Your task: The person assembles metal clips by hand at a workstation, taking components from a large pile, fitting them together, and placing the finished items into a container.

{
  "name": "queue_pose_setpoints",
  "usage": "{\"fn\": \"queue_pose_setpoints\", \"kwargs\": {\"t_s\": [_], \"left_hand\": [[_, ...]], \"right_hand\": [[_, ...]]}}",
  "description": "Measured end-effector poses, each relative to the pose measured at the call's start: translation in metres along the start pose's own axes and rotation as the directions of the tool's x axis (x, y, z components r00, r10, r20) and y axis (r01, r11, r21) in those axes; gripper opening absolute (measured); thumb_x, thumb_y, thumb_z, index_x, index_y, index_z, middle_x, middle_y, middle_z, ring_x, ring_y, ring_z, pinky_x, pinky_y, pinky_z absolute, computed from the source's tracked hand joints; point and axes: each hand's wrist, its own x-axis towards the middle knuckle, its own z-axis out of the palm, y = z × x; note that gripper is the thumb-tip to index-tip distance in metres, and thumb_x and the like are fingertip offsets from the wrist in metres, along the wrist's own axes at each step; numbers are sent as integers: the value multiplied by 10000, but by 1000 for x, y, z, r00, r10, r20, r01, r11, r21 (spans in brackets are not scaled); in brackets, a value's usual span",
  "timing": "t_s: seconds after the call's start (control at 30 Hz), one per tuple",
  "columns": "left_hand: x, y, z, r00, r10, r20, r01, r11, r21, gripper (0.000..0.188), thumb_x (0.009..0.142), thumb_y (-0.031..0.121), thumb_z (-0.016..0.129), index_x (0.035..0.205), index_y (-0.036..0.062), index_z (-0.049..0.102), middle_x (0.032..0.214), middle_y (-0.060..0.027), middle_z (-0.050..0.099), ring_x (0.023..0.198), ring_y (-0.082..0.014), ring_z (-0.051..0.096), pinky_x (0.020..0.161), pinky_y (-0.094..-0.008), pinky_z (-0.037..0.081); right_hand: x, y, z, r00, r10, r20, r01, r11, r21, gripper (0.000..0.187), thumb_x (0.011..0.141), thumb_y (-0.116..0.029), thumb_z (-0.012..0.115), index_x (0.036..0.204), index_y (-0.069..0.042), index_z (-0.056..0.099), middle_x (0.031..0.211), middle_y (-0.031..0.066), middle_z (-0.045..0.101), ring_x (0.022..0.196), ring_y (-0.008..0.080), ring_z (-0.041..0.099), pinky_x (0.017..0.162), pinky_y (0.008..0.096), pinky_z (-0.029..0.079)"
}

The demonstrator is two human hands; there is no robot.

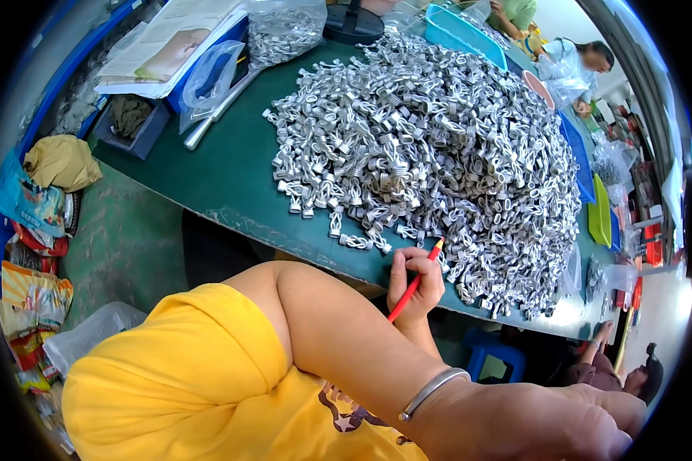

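Your right hand (pixel 419 283) grips a red pencil (pixel 404 299) by the counter's (pixel 231 165) near edge — its tip points toward 1 o'clock. From that hand, the heap of silver-coloured fittings (pixel 430 154) lies at 12 o'clock. Your left hand (pixel 557 422), between 4 and 5 o'clock, is blurred — I cannot tell if it's closed.

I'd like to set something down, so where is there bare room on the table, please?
The green table is bare between the silvery rod and the pile of metal pieces, down to the front edge. The pile crowds the middle; papers crowd the back left.
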Motion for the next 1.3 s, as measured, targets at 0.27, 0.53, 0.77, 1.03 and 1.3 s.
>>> {"fn": "queue_pose_setpoints", "kwargs": {"t_s": [0.27, 0.53, 0.77, 1.03, 1.3], "left_hand": [[22, 16, 8, 997, 21, -78, -21, 1000, -6, 412, 915, 141, 563, 1269, -39, 453, 1008, -167, 587, 784, -199, 553, 651, -213, 447], [-20, 8, -17, 908, -415, -54, 357, 836, -417, 385, 895, 135, 593, 1238, -3, 488, 1029, -182, 593, 846, -229, 582, 701, -251, 485], [0, 5, 50, 892, -70, -446, 33, 995, -91, 405, 878, 118, 612, 1242, 7, 474, 1003, -222, 570, 916, -268, 591, 743, -287, 498], [17, 114, -33, 14, -976, -219, 998, 26, -50, 231, 904, 245, 490, 902, 34, 582, 905, -54, 532, 840, -128, 481, 754, -253, 366], [12, 246, -53, 412, -405, -816, 909, 251, 334, 349, 853, 315, 486, 1012, 6, 517, 887, -98, 501, 774, -174, 480, 733, -327, 398]], "right_hand": [[3, -3, 3, 1000, -12, 2, 12, 1000, 7, 217, 742, 85, 675, 765, -30, 493, 740, 122, 628, 560, 173, 529, 500, 245, 425], [3, -1, 1, 1000, -15, -15, 15, 999, 36, 239, 706, 100, 688, 759, -36, 499, 740, 119, 629, 566, 208, 551, 507, 263, 437], [2, -1, -1, 1000, 2, -7, -2, 1000, 27, 252, 707, 92, 691, 766, -48, 490, 741, 108, 625, 562, 203, 549, 504, 265, 437], [0, -1, 3, 999, 27, -35, -27, 1000, 13, 249, 707, 88, 692, 764, -45, 489, 720, 110, 620, 582, 216, 563, 520, 289, 450], [4, -3, 1, 998, -43, 36, 42, 999, 34, 223, 716, 105, 647, 760, -37, 481, 744, 129, 621, 576, 224, 564, 507, 280, 449]]}}
